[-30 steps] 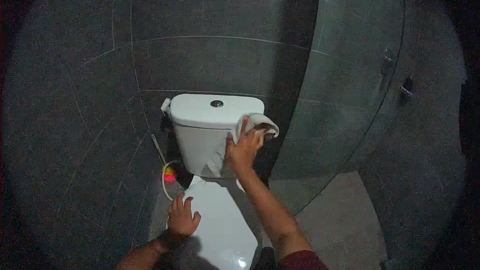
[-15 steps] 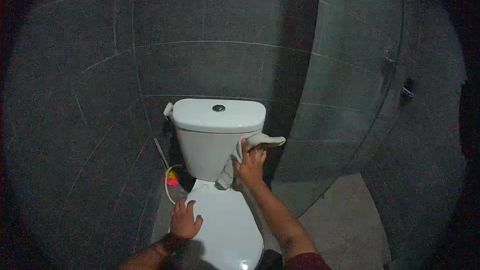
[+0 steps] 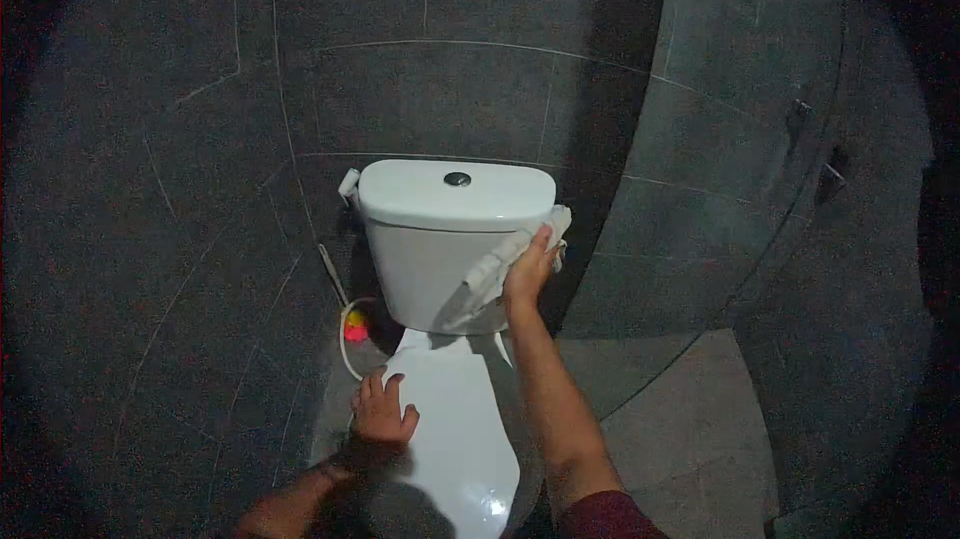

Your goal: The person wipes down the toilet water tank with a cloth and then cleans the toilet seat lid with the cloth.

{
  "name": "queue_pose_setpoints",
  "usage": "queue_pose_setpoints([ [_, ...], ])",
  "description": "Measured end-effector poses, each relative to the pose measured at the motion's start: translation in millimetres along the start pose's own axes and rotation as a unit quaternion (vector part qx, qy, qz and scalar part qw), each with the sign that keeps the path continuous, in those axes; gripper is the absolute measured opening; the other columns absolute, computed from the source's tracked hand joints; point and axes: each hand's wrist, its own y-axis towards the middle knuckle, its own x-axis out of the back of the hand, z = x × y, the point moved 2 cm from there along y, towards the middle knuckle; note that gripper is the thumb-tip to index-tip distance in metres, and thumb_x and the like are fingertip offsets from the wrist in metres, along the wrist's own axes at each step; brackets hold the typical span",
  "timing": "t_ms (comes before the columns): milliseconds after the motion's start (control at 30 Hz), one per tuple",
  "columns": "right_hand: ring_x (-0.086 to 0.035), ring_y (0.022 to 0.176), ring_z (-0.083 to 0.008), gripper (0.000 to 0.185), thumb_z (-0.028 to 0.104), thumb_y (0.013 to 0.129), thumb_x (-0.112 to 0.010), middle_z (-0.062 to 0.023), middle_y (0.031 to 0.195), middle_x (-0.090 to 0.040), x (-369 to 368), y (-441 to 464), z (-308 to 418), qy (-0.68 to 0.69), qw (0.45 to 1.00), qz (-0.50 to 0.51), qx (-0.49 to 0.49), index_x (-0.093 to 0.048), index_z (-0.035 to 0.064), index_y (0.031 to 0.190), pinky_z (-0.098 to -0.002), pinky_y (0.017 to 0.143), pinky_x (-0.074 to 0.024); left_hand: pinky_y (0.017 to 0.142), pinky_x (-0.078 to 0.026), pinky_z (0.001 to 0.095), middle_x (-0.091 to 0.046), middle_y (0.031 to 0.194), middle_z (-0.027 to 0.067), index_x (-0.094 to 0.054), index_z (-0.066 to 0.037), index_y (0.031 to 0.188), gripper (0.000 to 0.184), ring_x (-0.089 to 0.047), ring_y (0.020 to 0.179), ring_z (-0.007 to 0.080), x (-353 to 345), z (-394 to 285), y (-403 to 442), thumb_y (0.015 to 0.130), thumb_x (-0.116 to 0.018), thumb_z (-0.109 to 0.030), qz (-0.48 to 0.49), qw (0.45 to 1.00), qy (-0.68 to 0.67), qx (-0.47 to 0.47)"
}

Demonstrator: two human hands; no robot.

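A white toilet tank [image 3: 430,274] stands against the dark wall, with a round dark button [image 3: 457,179] on its lid. Against the tank's right front corner, my right hand [image 3: 530,274] holds a pale cloth [image 3: 490,272], which hangs down to the left across the tank's front. Some of the fingers are hidden by the cloth. Below the tank is the closed white toilet lid [image 3: 455,419]. My left hand [image 3: 383,413] lies on its left edge with the fingers apart and nothing in it.
A white spray nozzle [image 3: 349,182] hangs left of the tank. Below it are a white hose [image 3: 344,347], a long-handled brush [image 3: 332,272] and a pink and yellow object [image 3: 356,327]. A glass panel [image 3: 700,169] stands at the right. Metal fittings [image 3: 833,174] are on the right wall.
My right hand has moved the cloth up and to the right, round the tank's right corner. My left hand stays on the lid's left edge. The view has shifted slightly.
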Motion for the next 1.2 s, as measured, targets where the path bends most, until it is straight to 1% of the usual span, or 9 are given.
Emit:
queue_pose_setpoints([
  [67,-0.058,0.130,-0.0322,0.078,0.057,0.112,-0.041,-0.0206,0.145,-0.060,8.5,-2.3,2.8,0.101,0.994,0.028,0.006,-0.049,-0.0116,0.149,-0.0389,0.112,-0.0424,0.109,-0.037,0.0628,-0.046,0.145,0.0239,-0.053,-0.001,0.140,0.060,-0.046,0.135,0.0438,0.7,-1.0,-0.5,0.087,-0.067,-0.027,-0.001,1.000,-0.005,0.004],
  [233,-0.033,0.154,-0.0419,0.069,0.044,0.114,-0.039,-0.0285,0.167,-0.034,20.4,-50.6,26.9,-0.094,0.992,0.044,-0.069,-0.029,-0.0041,0.163,-0.0485,0.126,-0.0255,0.109,-0.037,0.0638,-0.045,0.145,0.0250,-0.053,0.000,0.140,0.061,-0.044,0.137,0.0446,7.0,-3.6,0.4,0.088,-0.068,-0.028,0.004,1.000,0.007,0.000],
  [400,-0.007,0.160,-0.0486,0.071,0.041,0.114,-0.039,-0.0295,0.174,-0.011,13.9,-52.0,32.6,-0.102,0.990,0.073,0.059,-0.017,-0.0002,0.167,-0.0525,0.130,-0.0069,0.109,-0.037,0.0639,-0.043,0.146,0.0257,-0.051,0.001,0.142,0.064,-0.042,0.138,0.0454,5.7,0.5,0.8,0.088,-0.069,-0.029,0.014,1.000,0.019,-0.012],
  [500,-0.027,0.156,-0.0445,0.068,0.044,0.115,-0.036,-0.0292,0.168,-0.030,4.3,-9.1,57.3,-0.114,0.990,0.058,0.066,-0.029,-0.0034,0.163,-0.0491,0.127,-0.0204,0.110,-0.037,0.0635,-0.043,0.146,0.0256,-0.050,0.001,0.142,0.064,-0.042,0.138,0.0457,5.1,-0.2,1.7,0.088,-0.069,-0.030,0.020,1.000,0.015,-0.005],
  [567,-0.049,0.142,-0.0319,0.072,0.053,0.113,-0.038,-0.0219,0.156,-0.050,9.7,36.9,42.6,-0.007,0.983,0.139,-0.118,-0.045,-0.0054,0.155,-0.0394,0.120,-0.0331,0.110,-0.037,0.0632,-0.044,0.146,0.0253,-0.050,0.001,0.142,0.065,-0.043,0.137,0.0458,8.1,-3.5,-0.1,0.088,-0.068,-0.030,0.037,0.999,0.012,0.013],
  [667,-0.058,0.129,-0.0295,0.077,0.059,0.112,-0.037,-0.0189,0.144,-0.061,12.3,31.7,49.2,0.026,0.994,0.096,-0.037,-0.052,-0.0081,0.148,-0.0389,0.111,-0.0434,0.110,-0.038,0.0627,-0.045,0.146,0.0243,-0.050,0.001,0.142,0.064,-0.043,0.137,0.0451,12.4,-8.1,-0.9,0.088,-0.068,-0.030,0.035,0.999,-0.001,0.027],
  [800,-0.057,0.130,-0.0289,0.080,0.061,0.111,-0.039,-0.0179,0.145,-0.060,17.7,37.3,11.4,0.182,0.978,0.068,-0.079,-0.052,-0.0088,0.147,-0.0394,0.111,-0.0437,0.108,-0.039,0.0621,-0.045,0.145,0.0237,-0.051,0.000,0.141,0.064,-0.044,0.137,0.0445,12.3,-6.7,1.6,0.087,-0.069,-0.029,0.013,0.999,0.031,0.003],
  [933,-0.054,0.137,-0.0312,0.079,0.058,0.112,-0.037,-0.0224,0.152,-0.055,34.0,-14.4,39.5,0.053,0.981,0.101,-0.155,-0.046,-0.0083,0.153,-0.0399,0.116,-0.0411,0.109,-0.039,0.0620,-0.046,0.145,0.0243,-0.051,0.001,0.140,0.064,-0.044,0.136,0.0447,7.0,-5.2,0.9,0.087,-0.069,-0.029,0.002,1.000,0.027,-0.011],
  [1200,-0.052,0.136,-0.0343,0.075,0.057,0.112,-0.036,-0.0228,0.149,-0.056,13.9,2.8,26.7,0.005,0.995,0.096,-0.035,-0.049,-0.0064,0.150,-0.0408,0.116,-0.0369,0.107,-0.039,0.0633,-0.046,0.143,0.0263,-0.051,0.002,0.140,0.063,-0.045,0.134,0.0456,4.1,-5.1,0.8,0.087,-0.069,-0.027,-0.002,1.000,0.003,-0.010],
])
